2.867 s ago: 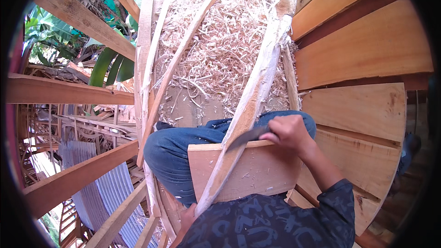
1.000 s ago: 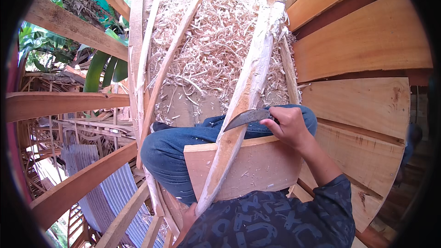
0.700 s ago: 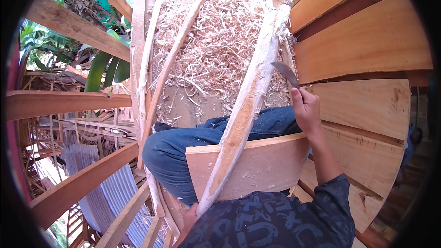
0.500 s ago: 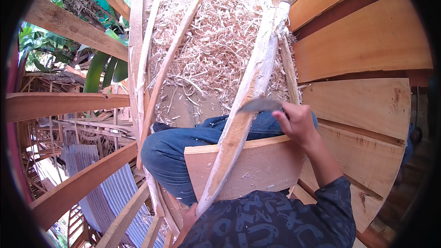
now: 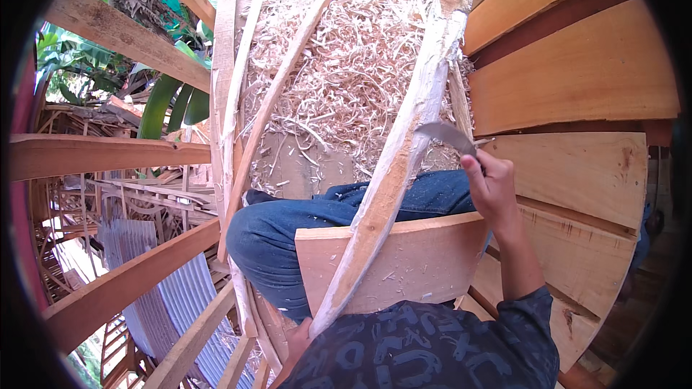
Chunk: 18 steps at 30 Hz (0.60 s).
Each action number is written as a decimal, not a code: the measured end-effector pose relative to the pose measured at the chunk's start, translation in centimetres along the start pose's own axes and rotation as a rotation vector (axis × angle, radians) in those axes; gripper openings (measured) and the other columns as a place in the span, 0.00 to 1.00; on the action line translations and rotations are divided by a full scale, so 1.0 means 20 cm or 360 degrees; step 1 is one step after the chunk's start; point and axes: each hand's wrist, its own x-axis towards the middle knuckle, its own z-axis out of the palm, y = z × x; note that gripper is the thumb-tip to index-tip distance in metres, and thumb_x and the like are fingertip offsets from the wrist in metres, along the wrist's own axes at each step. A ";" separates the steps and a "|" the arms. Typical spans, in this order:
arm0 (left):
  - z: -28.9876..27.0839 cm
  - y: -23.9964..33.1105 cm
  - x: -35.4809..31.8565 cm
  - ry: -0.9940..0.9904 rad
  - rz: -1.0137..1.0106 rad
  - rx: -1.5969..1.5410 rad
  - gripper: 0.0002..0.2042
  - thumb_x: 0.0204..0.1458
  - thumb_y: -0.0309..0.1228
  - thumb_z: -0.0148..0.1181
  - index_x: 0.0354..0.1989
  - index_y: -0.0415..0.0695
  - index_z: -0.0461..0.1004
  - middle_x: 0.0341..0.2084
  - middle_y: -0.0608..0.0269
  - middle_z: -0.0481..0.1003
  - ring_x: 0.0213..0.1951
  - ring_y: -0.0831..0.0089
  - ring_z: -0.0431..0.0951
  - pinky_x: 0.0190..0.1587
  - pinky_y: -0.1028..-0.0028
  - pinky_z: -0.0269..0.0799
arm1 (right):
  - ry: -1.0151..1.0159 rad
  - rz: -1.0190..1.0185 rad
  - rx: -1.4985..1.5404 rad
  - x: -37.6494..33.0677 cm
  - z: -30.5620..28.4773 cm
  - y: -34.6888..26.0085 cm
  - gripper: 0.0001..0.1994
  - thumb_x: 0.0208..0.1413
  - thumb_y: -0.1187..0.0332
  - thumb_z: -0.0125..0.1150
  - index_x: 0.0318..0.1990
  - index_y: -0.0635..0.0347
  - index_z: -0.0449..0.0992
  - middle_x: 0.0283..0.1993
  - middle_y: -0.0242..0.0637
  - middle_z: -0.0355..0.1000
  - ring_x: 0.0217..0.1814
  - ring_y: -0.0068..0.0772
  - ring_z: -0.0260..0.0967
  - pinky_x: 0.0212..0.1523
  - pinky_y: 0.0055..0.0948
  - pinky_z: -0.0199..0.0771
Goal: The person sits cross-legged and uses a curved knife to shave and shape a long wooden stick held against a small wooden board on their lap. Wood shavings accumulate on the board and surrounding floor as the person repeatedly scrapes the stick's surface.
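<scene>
Green leaves (image 5: 160,109), wooden railing (image 5: 115,156); corrugated sheets (image 5: 185,294), plank wall (image 5: 577,68)

Right grip (image 5: 493,181) closed, forearm (image 5: 520,259) extended forward; left grip (image 5: 298,338) low, partly hidden.

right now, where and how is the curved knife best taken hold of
Likely the handle end of the curved knife, from the right: the right hand closes around that end, while its blade points left toward the long wooden pole.

Dk shirt (image 5: 440,342) w/ grey-blue letter-like print (image 5: 417,361); R sleeve (image 5: 525,320) short; blue jeans (image 5: 277,241); hands (image 5: 494,186) bare.
</scene>
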 end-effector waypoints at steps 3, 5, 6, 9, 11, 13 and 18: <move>0.00 0.02 0.00 -0.0017 0.0008 0.0018 0.21 0.41 0.49 0.64 0.24 0.42 0.67 0.12 0.52 0.63 0.17 0.55 0.71 0.21 0.65 0.62 | -0.0187 -0.0402 -0.0618 -0.06 0.03 -0.11 0.24 0.52 0.49 0.57 0.16 0.60 0.65 0.12 0.42 0.62 0.14 0.42 0.63 0.16 0.34 0.60; -0.01 0.01 -0.01 0.0003 0.0011 0.0040 0.21 0.42 0.49 0.64 0.24 0.42 0.67 0.12 0.53 0.63 0.16 0.56 0.71 0.20 0.66 0.61 | -0.0173 -0.0469 -0.0743 -0.05 0.04 -0.10 0.26 0.49 0.45 0.58 0.14 0.57 0.63 0.11 0.40 0.61 0.13 0.42 0.63 0.15 0.34 0.61; 0.00 0.00 -0.03 0.0014 0.0018 0.0046 0.21 0.42 0.49 0.64 0.24 0.42 0.67 0.11 0.53 0.62 0.16 0.56 0.71 0.20 0.66 0.61 | -0.0153 -0.0463 -0.0780 -0.03 0.03 -0.08 0.26 0.49 0.45 0.58 0.13 0.58 0.63 0.11 0.40 0.61 0.13 0.43 0.63 0.15 0.34 0.61; -0.01 0.03 -0.02 0.0034 0.0042 0.0098 0.20 0.42 0.48 0.64 0.24 0.42 0.67 0.11 0.53 0.62 0.15 0.57 0.70 0.20 0.67 0.61 | -0.0097 -0.0472 -0.0861 0.03 0.00 -0.02 0.28 0.48 0.44 0.58 0.12 0.58 0.62 0.11 0.41 0.61 0.13 0.43 0.63 0.14 0.34 0.60; -0.02 0.07 -0.02 0.0074 0.0073 0.0095 0.20 0.41 0.47 0.64 0.24 0.42 0.67 0.11 0.53 0.62 0.15 0.57 0.70 0.19 0.68 0.61 | -0.0053 -0.0504 -0.0890 0.03 0.00 0.00 0.28 0.49 0.44 0.57 0.13 0.59 0.63 0.11 0.42 0.61 0.13 0.43 0.63 0.15 0.35 0.59; -0.02 0.11 -0.01 0.0144 0.0146 0.0037 0.19 0.41 0.45 0.64 0.24 0.43 0.67 0.11 0.53 0.61 0.14 0.58 0.69 0.19 0.68 0.61 | 0.0080 -0.0416 -0.0875 0.06 -0.01 0.07 0.28 0.50 0.44 0.56 0.14 0.60 0.65 0.11 0.42 0.61 0.13 0.44 0.62 0.15 0.35 0.59; -0.01 0.06 -0.01 0.0090 0.0086 0.0131 0.17 0.41 0.44 0.65 0.24 0.43 0.67 0.11 0.53 0.62 0.15 0.58 0.70 0.19 0.68 0.60 | 0.0260 0.0151 -0.0504 0.10 -0.16 0.07 0.27 0.54 0.46 0.53 0.17 0.64 0.70 0.12 0.44 0.64 0.14 0.46 0.63 0.17 0.36 0.61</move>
